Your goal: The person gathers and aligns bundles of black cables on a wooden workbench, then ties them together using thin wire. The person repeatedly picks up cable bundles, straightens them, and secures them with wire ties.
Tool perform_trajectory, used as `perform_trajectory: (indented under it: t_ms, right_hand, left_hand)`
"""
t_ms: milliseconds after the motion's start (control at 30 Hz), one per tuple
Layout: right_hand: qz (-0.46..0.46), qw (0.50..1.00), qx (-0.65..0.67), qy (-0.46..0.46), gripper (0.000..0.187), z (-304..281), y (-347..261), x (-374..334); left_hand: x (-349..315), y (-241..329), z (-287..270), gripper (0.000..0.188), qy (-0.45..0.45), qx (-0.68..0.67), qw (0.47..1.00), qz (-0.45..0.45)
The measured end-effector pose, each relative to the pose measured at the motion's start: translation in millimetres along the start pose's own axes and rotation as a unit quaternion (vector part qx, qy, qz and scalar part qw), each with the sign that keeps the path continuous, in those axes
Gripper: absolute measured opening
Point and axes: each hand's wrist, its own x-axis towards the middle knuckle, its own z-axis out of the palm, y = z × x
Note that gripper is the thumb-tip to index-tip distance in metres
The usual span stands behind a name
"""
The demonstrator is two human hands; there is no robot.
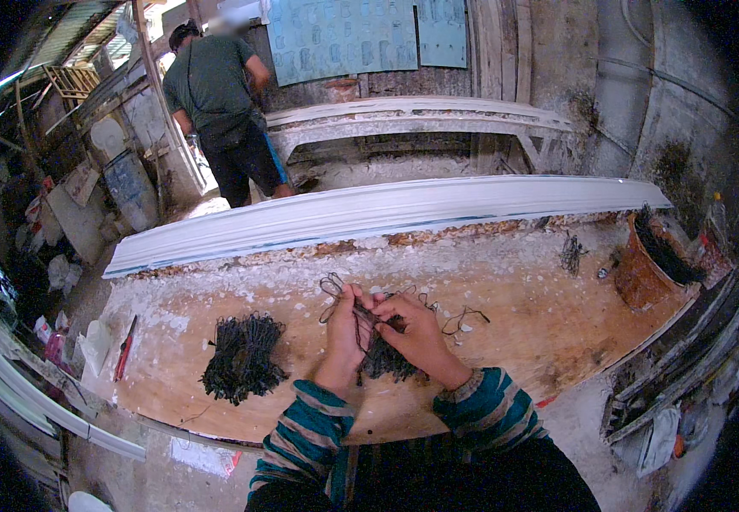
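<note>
Over the wooden board (514, 341), left hand (344, 333) and right hand (416, 335) are holding looped dark cord (366, 317) between narrowed fingers, apparently arranging or tying it, the next move seemingly calling for a steady pinch.

The sleeves (493, 408) are striped in teal and grey-brown, the cord bundles (258, 354) are coloured black, and the tan tabletop (540, 341) is speckled with white.

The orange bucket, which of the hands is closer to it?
The right. The right hand is left of the bucket; the left hand is farther left, beside the right one.
</note>
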Motion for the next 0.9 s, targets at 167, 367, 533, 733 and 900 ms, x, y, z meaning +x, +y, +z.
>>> perform_trajectory:
  t_ms: [167, 367, 533, 733, 900]
  right_hand:
    - [-0.051, 0.998, -0.034, -0.034, 0.021, 3.5, -4.0, -4.1]
    - [-0.116, 0.989, -0.059, -0.072, 0.020, -1.2, -11.7, -1.8]
    - [-0.205, 0.972, -0.084, -0.085, 0.020, 5.7, -8.3, -2.2]
    - [-0.197, 0.972, -0.094, -0.082, 0.018, 1.4, -3.0, -1.4]
    - [-0.104, 0.983, -0.148, -0.039, 0.015, -4.1, -1.1, -2.4]
  left_hand:
    - [8.0, 1.3, -14.7, 0.027, -0.065, -0.056, 0.996, 0.015]
    - [10.7, 6.3, -17.0, 0.029, -0.028, -0.006, 0.998, 0.050]
    - [14.2, 3.3, -17.3, 0.031, -0.028, -0.013, 0.999, 0.017]
    - [5.4, 3.1, -13.7, 0.033, -0.017, 0.007, 1.000, -0.023]
    - [11.1, 3.1, -10.4, 0.033, 0.003, -0.085, 0.996, -0.039]
